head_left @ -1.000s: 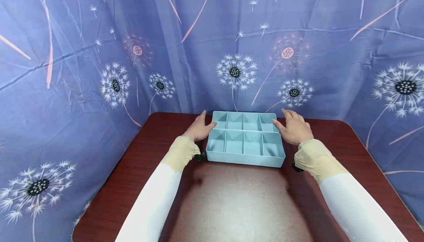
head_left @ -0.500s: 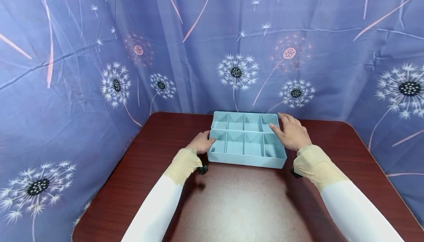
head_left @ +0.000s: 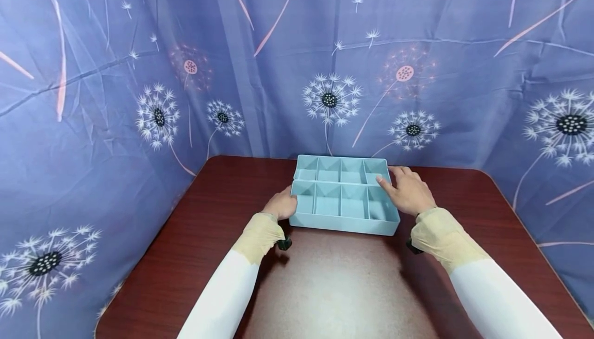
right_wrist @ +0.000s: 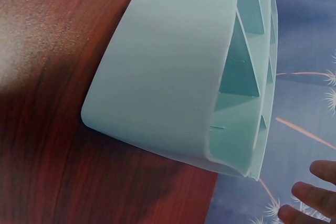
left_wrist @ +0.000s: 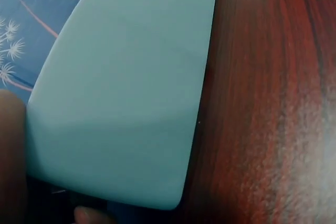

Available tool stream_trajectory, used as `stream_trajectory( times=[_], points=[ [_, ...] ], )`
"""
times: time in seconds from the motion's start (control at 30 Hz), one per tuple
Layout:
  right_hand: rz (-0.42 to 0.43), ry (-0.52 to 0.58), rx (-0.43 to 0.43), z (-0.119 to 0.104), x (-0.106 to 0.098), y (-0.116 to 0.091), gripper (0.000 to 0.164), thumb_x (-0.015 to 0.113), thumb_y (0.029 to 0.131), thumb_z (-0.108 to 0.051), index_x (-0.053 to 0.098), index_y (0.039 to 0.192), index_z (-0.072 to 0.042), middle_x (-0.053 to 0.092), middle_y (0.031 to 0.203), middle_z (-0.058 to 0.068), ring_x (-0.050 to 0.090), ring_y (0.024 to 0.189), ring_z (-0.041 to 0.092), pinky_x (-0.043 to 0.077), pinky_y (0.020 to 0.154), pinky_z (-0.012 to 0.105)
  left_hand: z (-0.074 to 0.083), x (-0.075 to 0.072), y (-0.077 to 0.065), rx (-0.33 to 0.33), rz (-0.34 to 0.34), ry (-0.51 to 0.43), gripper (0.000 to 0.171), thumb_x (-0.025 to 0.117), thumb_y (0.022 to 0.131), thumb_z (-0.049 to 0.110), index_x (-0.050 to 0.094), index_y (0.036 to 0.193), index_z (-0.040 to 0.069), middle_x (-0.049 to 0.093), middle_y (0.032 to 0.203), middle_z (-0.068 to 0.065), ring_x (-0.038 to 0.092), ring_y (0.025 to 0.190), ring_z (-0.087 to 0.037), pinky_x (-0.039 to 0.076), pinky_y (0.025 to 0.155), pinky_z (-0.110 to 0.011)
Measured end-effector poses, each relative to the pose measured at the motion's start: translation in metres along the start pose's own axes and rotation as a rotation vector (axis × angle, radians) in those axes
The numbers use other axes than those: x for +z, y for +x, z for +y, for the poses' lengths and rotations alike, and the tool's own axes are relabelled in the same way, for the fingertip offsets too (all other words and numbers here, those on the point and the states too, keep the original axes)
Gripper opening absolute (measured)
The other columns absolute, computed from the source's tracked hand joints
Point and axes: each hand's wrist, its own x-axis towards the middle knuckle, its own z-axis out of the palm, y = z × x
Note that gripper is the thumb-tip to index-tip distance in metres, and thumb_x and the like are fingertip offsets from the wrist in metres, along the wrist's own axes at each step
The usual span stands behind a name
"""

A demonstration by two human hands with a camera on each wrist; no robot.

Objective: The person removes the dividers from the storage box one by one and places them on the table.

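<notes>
A light blue divided storage box (head_left: 343,224) stands near the back edge of the table in the head view, with two rows of several compartments. My left hand (head_left: 281,204) grips the left end of its front row, thumb at the rim and fingers down the outside. In the left wrist view the thumb (left_wrist: 13,150) lies along the rim and a fingertip (left_wrist: 93,215) shows past the box's end. My right hand (head_left: 410,192) is at the right end, fingers extended behind it and thumb over the rim. Those fingertips (right_wrist: 315,198) stand apart from the box in the right wrist view.
The box rests on a dark red wood-grain table (head_left: 195,236) with a pale glare in front. A blue dandelion-patterned curtain (head_left: 278,97) hangs close behind the table and along its left side.
My left hand has moved from the back row's left end toward the front and closed on the front row's end. The right hand has shifted slightly forward along the right end, toward me.
</notes>
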Motion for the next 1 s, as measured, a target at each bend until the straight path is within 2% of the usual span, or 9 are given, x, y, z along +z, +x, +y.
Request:
stream_trajectory(
  times=[0.1, 0.2, 0.4, 0.6, 0.83, 1.0],
  points=[
    [0.003, 0.0, 0.001, 0.0, -0.001, 0.0, 0.082, 0.037, 0.106, -0.063, 0.036, 0.158, 0.0, 0.036, 0.159, 0.03, 0.033, 0.143, 0.054, 0.032, 0.113, 0.071, 0.0, -0.001, 0.003, 0.015, -0.003, 0.043, 0.055, 0.024, 0.11, 0.029, 0.034, 0.163, 0.016, 0.047, 0.16, -0.012, 0.05, 0.142, -0.034, 0.043, 0.115, -0.045],
    [0.017, -0.001, -0.002, 0.001, -0.002, 0.001, 0.081, 0.037, 0.106, -0.063, 0.038, 0.158, 0.0, 0.037, 0.158, 0.031, 0.034, 0.142, 0.054, 0.033, 0.112, 0.071, 0.001, -0.002, 0.006, 0.011, -0.006, 0.052, 0.055, 0.024, 0.11, 0.03, 0.036, 0.162, 0.014, 0.048, 0.16, -0.012, 0.05, 0.142, -0.033, 0.044, 0.115, -0.046],
    [0.049, -0.001, -0.009, 0.002, -0.004, 0.004, 0.08, 0.037, 0.106, -0.063, 0.042, 0.155, 0.0, 0.041, 0.155, 0.031, 0.038, 0.14, 0.054, 0.035, 0.11, 0.07, -0.001, -0.003, 0.011, 0.018, 0.003, 0.023, 0.055, 0.025, 0.11, 0.029, 0.037, 0.161, 0.011, 0.047, 0.16, -0.013, 0.05, 0.142, -0.035, 0.043, 0.115, -0.047],
    [0.055, 0.001, -0.003, 0.002, -0.007, 0.005, 0.076, 0.04, 0.107, -0.059, 0.046, 0.151, 0.003, 0.045, 0.15, 0.032, 0.041, 0.137, 0.053, 0.038, 0.108, 0.068, -0.002, -0.004, 0.013, 0.038, 0.025, -0.037, 0.054, 0.027, 0.109, 0.029, 0.048, 0.154, 0.009, 0.053, 0.155, -0.014, 0.052, 0.14, -0.034, 0.043, 0.115, -0.048],
    [0.029, 0.029, -0.019, 0.001, -0.002, 0.007, 0.07, 0.046, 0.107, -0.052, 0.049, 0.147, 0.005, 0.062, 0.127, 0.028, 0.058, 0.117, 0.044, 0.049, 0.093, 0.059, -0.003, 0.0, 0.01, 0.002, 0.018, -0.04, 0.055, 0.026, 0.108, 0.029, 0.052, 0.15, 0.006, 0.054, 0.153, -0.015, 0.052, 0.139, -0.035, 0.042, 0.116, -0.047],
    [-0.022, 0.048, 0.009, 0.0, 0.006, 0.015, 0.069, 0.047, 0.106, -0.053, 0.051, 0.148, 0.002, 0.068, 0.125, 0.025, 0.067, 0.107, 0.038, 0.054, 0.086, 0.053, -0.006, 0.005, 0.006, -0.016, 0.002, -0.024, 0.056, 0.026, 0.108, 0.03, 0.049, 0.153, 0.005, 0.051, 0.156, -0.016, 0.05, 0.142, -0.036, 0.041, 0.117, -0.048]
  ],
)
